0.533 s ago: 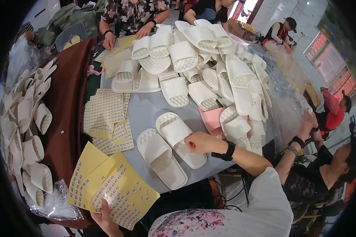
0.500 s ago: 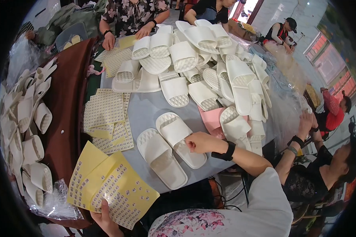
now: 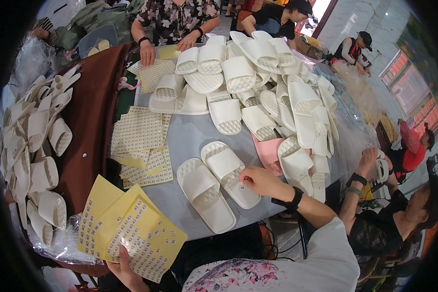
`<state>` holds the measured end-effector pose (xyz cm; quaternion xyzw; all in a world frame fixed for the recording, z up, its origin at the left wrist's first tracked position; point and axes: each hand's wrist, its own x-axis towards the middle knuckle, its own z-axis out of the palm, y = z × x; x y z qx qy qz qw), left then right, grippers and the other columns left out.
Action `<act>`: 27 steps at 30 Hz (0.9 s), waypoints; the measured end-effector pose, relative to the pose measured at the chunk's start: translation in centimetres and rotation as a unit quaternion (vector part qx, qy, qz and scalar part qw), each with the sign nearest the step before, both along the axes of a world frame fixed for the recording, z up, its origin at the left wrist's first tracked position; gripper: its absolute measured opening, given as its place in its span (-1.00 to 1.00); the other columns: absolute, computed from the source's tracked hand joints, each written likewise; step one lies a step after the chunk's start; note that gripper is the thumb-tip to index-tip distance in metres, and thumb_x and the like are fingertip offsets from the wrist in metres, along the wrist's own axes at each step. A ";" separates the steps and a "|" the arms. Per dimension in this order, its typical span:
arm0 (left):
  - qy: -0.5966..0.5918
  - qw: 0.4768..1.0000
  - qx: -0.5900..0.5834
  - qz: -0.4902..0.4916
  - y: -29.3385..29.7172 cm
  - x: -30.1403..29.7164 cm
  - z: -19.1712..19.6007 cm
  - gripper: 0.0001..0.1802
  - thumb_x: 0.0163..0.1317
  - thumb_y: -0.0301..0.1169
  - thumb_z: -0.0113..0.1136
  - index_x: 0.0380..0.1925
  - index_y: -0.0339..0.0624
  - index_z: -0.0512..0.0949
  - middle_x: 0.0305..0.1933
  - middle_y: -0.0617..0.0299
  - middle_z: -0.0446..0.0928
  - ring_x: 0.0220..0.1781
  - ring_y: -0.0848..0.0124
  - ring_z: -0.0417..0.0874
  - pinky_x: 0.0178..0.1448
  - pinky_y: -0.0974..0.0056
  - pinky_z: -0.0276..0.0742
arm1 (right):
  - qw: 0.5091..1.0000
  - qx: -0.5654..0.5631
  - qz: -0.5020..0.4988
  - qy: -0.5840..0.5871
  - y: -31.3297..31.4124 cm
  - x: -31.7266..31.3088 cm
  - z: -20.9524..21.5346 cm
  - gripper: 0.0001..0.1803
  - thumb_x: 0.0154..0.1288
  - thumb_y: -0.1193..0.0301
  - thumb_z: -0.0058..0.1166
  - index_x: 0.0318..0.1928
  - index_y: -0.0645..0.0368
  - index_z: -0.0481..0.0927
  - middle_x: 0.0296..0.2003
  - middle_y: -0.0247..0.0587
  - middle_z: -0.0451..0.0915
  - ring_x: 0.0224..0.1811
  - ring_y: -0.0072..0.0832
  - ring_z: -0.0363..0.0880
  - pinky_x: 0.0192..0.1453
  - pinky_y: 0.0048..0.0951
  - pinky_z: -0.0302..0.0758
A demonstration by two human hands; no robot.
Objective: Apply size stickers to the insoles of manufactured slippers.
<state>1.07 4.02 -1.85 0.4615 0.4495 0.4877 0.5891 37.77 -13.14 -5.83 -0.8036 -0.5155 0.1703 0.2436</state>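
Note:
My left hand point(image 3: 123, 269) grips several yellow sticker sheets point(image 3: 153, 233) at their lower edge, thumb on top. Small round number stickers cover them in rows, with some gaps. Two white slippers lie side by side on the grey tabletop, heels towards me: a left slipper point(image 3: 214, 209) and a right slipper point(image 3: 228, 168). My right hand point(image 3: 263, 181) reaches in from the right, fingers pinched at the right slipper's heel. A small round sticker point(image 3: 242, 187) shows on that insole beside my fingertips. Whether anything is between the fingers is hidden.
A big pile of white slippers point(image 3: 241, 75) covers the far table. Further sticker sheets point(image 3: 138, 129) lie left of the pair. More slippers point(image 3: 44, 175) fill the left side by a brown surface point(image 3: 90, 112). Co-workers stand across and sit at right, one holding a slipper point(image 3: 382, 168).
The whole view has shifted slightly. A small round sticker now shows on the right slipper's heel, by my right fingertips. My left hand still holds the sheets.

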 end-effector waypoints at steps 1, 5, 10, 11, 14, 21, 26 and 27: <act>-0.001 1.000 0.002 0.003 0.3 -0.2 -0.1 -0.61 0.15 -0.51 0.07 -0.03 -0.43 0.27 -0.16 0.00 0.48 -0.29 0.43 0.58 -0.25 0.42 0.51 | 1.000 0.012 -0.007 0.009 0.3 -0.4 -0.2 -0.85 0.11 0.40 0.00 -0.29 0.16 0.44 -0.33 -0.10 0.49 -0.32 -0.16 0.49 -0.27 -0.27 0.41; -0.029 0.999 0.006 -0.013 0.8 -0.1 -0.3 -0.63 0.14 -0.52 0.08 -0.06 -0.42 0.30 -0.19 0.04 0.51 -0.31 0.44 0.57 -0.23 0.39 0.50 | 0.999 0.019 -0.029 0.035 2.2 -3.9 1.1 -0.69 0.15 0.28 0.01 -0.20 0.25 0.39 -0.28 0.02 0.47 -0.27 -0.09 0.48 -0.22 -0.20 0.40; 0.011 0.996 0.021 -0.091 -0.5 1.6 2.3 -0.51 0.14 -0.56 0.07 0.10 -0.40 0.25 0.06 0.01 0.37 0.04 0.28 0.41 0.11 0.24 0.31 | 0.996 -0.021 -0.041 -0.082 4.9 -4.0 -3.7 -0.54 0.12 0.13 0.01 -0.28 0.38 0.48 -0.35 0.15 0.52 -0.32 -0.05 0.53 -0.20 -0.13 0.43; 0.005 0.995 0.031 -0.092 -0.6 1.3 1.8 -0.52 0.14 -0.57 0.07 0.09 -0.40 0.26 0.04 0.02 0.39 0.01 0.29 0.43 0.09 0.23 0.34 | 0.995 -0.064 -0.039 -0.065 5.4 -3.7 -4.0 -0.54 0.11 0.12 0.01 -0.36 0.38 0.53 -0.40 0.14 0.55 -0.37 -0.04 0.54 -0.23 -0.11 0.44; -0.006 0.994 -0.001 -0.109 -1.3 1.5 2.4 -0.54 0.14 -0.56 0.08 0.07 -0.39 0.28 0.01 0.04 0.41 -0.04 0.31 0.46 0.05 0.23 0.38 | 0.995 -0.055 -0.050 -0.061 5.3 -3.6 -2.3 -0.61 0.05 0.19 -0.03 -0.48 0.35 0.57 -0.47 0.12 0.56 -0.43 -0.04 0.56 -0.27 -0.08 0.44; -0.015 0.988 0.045 -0.146 -1.0 3.3 3.6 -0.55 0.14 -0.55 0.09 0.05 -0.39 0.29 -0.02 0.05 0.43 -0.07 0.32 0.47 0.03 0.24 0.39 | 0.985 0.127 -0.097 -0.061 0.8 -3.1 2.9 -0.70 0.01 0.35 -0.06 -0.23 0.23 0.50 -0.42 0.08 0.53 -0.34 0.00 0.50 -0.25 -0.11 0.44; -0.023 0.990 0.053 -0.127 0.7 3.5 2.8 -0.57 0.14 -0.51 0.12 0.02 -0.37 0.32 -0.07 0.09 0.46 -0.12 0.39 0.49 -0.06 0.31 0.41 | 0.941 0.221 -0.249 -0.052 -3.2 3.3 9.4 -0.77 -0.02 0.41 -0.06 -0.32 0.24 0.50 -0.46 0.07 0.51 -0.39 0.00 0.49 -0.34 -0.15 0.41; -0.033 0.992 0.051 -0.111 0.6 3.8 2.8 -0.57 0.14 -0.51 0.12 0.02 -0.37 0.32 -0.07 0.09 0.46 -0.12 0.39 0.49 -0.06 0.31 0.41 | 0.926 0.253 -0.275 -0.061 -3.9 5.6 9.7 -0.78 -0.03 0.41 -0.05 -0.35 0.25 0.50 -0.47 0.08 0.50 -0.40 -0.01 0.49 -0.36 -0.16 0.40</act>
